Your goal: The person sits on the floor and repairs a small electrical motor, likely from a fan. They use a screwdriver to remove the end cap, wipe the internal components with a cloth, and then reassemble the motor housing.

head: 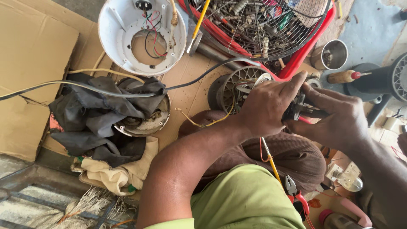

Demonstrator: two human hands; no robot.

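From your head camera, flattened brown cardboard sheets [34, 63] cover the floor to your left, plain and without any label that can be made out. Your left hand [267, 106] lies over a round fan motor [237, 87], a dark ribbed drum with pale metal spokes that sits just above your knee; thin yellow wires [203, 123] trail from it toward your lap. Your right hand [339, 121] is clenched on the dark handles of a pair of pliers [302, 109], and your left fingers [296, 82] press on the tool's head, so both hands are closed around it, right beside the motor. Above, a wire fan guard [263, 25] lies like a basket over a red tray [307, 51], with loose screws, bolts and small metal parts showing through its mesh. To the left of that, a white round fan housing [114, 38] lies open side up, holding red, green and black wires. A small steel cup [337, 53] stands to the right, its contents too dark to tell. A shallow metal dish [146, 123] lies half under a dark grey cloth [93, 114], and a grey cable [85, 87] crosses over that cloth.
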